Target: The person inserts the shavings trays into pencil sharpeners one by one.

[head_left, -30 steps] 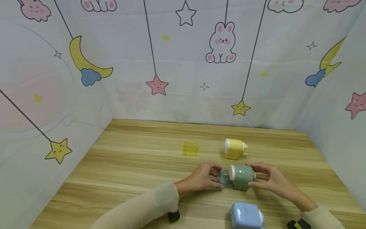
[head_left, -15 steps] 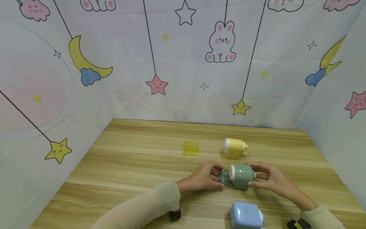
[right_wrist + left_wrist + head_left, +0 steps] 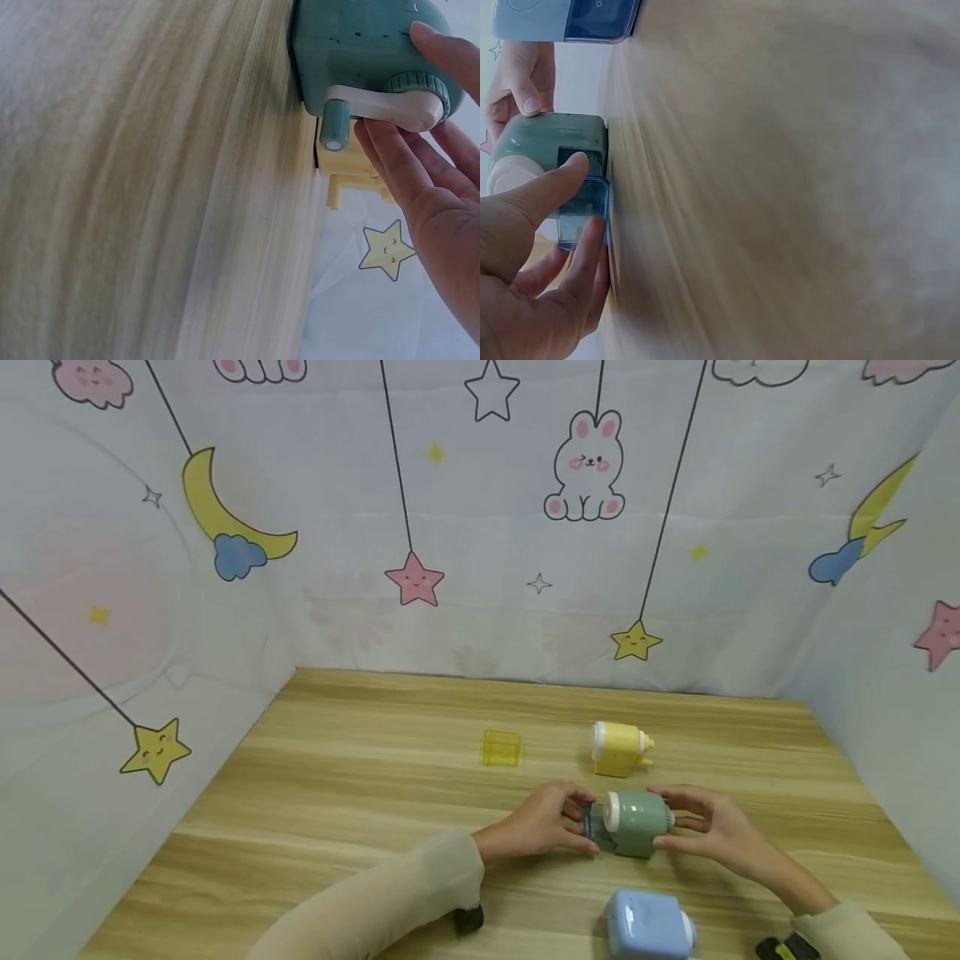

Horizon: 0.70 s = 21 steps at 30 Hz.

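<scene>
A green crank pencil sharpener stands on the wooden table between my two hands. My left hand pinches its clear bluish shavings drawer, thumb on one side and fingers on the other. The drawer sits partly inside the sharpener's body, its outer end sticking out on the left. With thumb and fingers, my right hand holds the body at the crank end. In the right wrist view the white crank with its green knob shows beside those fingers.
Behind the green sharpener stands a yellow pencil sharpener. A clear yellow drawer lies apart to its left. Close to the front is a blue pencil sharpener. Printed cloth walls border the table.
My left hand has moved slightly right, and the drawer has slid further into the green sharpener. The right hand keeps its hold on the body. The head view has shifted a little.
</scene>
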Each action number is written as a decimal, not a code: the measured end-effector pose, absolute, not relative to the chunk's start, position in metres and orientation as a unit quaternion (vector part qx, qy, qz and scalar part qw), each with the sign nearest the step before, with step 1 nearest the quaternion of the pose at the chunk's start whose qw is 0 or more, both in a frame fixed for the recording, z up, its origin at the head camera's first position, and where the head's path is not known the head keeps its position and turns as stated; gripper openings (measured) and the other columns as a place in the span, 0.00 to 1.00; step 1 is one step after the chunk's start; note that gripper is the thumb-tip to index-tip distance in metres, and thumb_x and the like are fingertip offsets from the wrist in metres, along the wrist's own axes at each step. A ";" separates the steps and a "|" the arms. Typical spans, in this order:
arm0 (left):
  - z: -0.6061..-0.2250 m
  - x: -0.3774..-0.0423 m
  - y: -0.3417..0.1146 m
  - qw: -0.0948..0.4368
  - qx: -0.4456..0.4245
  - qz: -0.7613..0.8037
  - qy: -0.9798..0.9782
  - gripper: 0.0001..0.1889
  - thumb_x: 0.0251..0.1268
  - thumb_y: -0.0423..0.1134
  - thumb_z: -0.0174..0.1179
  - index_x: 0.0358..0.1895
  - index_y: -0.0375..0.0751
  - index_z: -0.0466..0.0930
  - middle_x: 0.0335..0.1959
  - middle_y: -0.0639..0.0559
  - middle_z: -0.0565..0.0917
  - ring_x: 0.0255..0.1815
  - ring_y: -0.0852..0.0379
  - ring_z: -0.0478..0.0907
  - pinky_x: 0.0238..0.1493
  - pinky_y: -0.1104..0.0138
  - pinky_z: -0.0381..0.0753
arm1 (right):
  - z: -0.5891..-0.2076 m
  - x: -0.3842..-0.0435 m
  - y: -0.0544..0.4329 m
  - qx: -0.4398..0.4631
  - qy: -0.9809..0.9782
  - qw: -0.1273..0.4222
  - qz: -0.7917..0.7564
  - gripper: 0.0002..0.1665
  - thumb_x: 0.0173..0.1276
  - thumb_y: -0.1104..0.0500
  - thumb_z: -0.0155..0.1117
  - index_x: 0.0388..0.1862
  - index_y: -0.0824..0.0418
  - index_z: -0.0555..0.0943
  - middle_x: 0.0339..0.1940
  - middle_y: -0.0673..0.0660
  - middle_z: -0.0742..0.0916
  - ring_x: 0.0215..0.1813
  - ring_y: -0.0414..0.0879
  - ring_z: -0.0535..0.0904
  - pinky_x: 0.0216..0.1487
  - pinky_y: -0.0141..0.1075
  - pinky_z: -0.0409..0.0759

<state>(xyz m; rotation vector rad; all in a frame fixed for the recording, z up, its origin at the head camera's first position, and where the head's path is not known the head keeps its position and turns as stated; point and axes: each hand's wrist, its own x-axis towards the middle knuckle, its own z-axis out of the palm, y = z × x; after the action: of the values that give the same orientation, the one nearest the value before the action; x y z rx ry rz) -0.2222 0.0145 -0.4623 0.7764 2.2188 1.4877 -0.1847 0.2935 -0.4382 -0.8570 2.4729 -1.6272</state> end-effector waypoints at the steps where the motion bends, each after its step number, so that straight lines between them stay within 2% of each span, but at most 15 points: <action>1: -0.462 -0.223 0.015 0.181 0.276 0.526 0.784 0.32 0.48 0.29 0.78 0.59 0.29 0.76 0.49 0.47 0.82 0.40 0.63 0.81 0.39 0.75 0.83 | -0.438 -0.184 0.294 -0.276 0.804 0.030 -0.526 0.35 0.58 0.71 0.75 0.63 0.80 0.72 0.59 0.71 0.80 0.56 0.36 0.80 0.51 0.32 0.83; 4: -0.461 -0.224 0.018 0.184 0.278 0.526 0.782 0.32 0.47 0.28 0.78 0.58 0.28 0.76 0.47 0.47 0.82 0.39 0.63 0.81 0.39 0.75 0.83 | -0.438 -0.184 0.294 -0.270 0.805 0.028 -0.527 0.36 0.58 0.71 0.75 0.63 0.80 0.72 0.59 0.69 0.81 0.56 0.36 0.80 0.51 0.32 0.83; 9: -0.461 -0.226 0.021 0.186 0.282 0.525 0.781 0.32 0.47 0.28 0.79 0.58 0.27 0.76 0.48 0.46 0.82 0.38 0.63 0.81 0.39 0.75 0.83 | -0.437 -0.184 0.295 -0.281 0.804 0.025 -0.524 0.34 0.59 0.72 0.74 0.63 0.80 0.72 0.59 0.76 0.78 0.56 0.35 0.80 0.51 0.32 0.83; 11: -0.461 -0.225 0.022 0.184 0.283 0.527 0.780 0.32 0.46 0.27 0.79 0.57 0.26 0.76 0.47 0.46 0.81 0.38 0.63 0.81 0.38 0.75 0.83 | -0.438 -0.184 0.296 -0.276 0.805 0.025 -0.525 0.34 0.58 0.72 0.75 0.63 0.79 0.73 0.59 0.72 0.80 0.56 0.35 0.80 0.51 0.32 0.83; 16: -0.461 -0.225 0.026 0.180 0.283 0.530 0.779 0.32 0.45 0.27 0.79 0.57 0.27 0.77 0.45 0.47 0.82 0.37 0.64 0.80 0.38 0.76 0.83 | -0.440 -0.185 0.298 -0.267 0.808 0.029 -0.524 0.35 0.58 0.70 0.75 0.63 0.77 0.73 0.60 0.54 0.83 0.56 0.35 0.80 0.51 0.33 0.83; 18: -0.462 -0.225 0.027 0.179 0.285 0.529 0.779 0.32 0.46 0.27 0.79 0.58 0.26 0.77 0.45 0.47 0.82 0.37 0.65 0.81 0.38 0.76 0.83 | -0.440 -0.185 0.298 -0.269 0.809 0.030 -0.522 0.35 0.58 0.70 0.75 0.63 0.78 0.73 0.60 0.56 0.83 0.57 0.35 0.80 0.51 0.33 0.83; 21: -0.462 -0.225 0.030 0.179 0.288 0.530 0.777 0.32 0.46 0.27 0.79 0.58 0.26 0.77 0.45 0.48 0.83 0.36 0.65 0.81 0.38 0.76 0.83 | -0.439 -0.186 0.297 -0.270 0.810 0.031 -0.520 0.35 0.59 0.70 0.75 0.64 0.78 0.72 0.60 0.67 0.81 0.57 0.35 0.79 0.51 0.33 0.83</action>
<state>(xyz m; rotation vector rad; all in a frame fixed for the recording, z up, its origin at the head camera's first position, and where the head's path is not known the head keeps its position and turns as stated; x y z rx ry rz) -0.2253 0.0296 -0.4617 0.8141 2.1984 1.4978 -0.1858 0.2973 -0.4395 -0.8314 2.4950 -1.6010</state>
